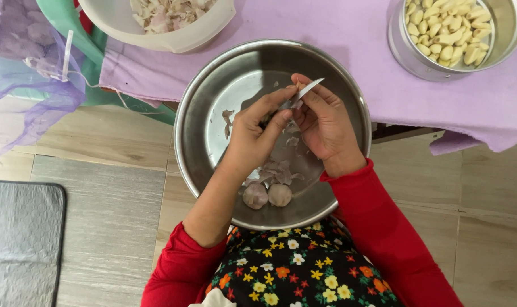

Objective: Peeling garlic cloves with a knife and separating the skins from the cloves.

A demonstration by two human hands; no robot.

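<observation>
Over a wide steel bowl (213, 85) on my lap, my right hand (326, 125) grips a small knife (305, 91) with its blade pointing up and right. My left hand (253, 133) pinches a garlic clove (295, 104) right against the blade; most of the clove is hidden by my fingers. Two whole garlic bulbs (267, 195) lie at the near side of the bowl, with several loose papery skins (278, 170) around them.
A steel pot (406, 54) full of peeled cloves stands at the back right on a lilac cloth (338, 28). A white bowl (173, 40) of skins sits at the back left. A purple mesh bag (25, 62) hangs at left, a grey mat (20, 239) lies on the floor.
</observation>
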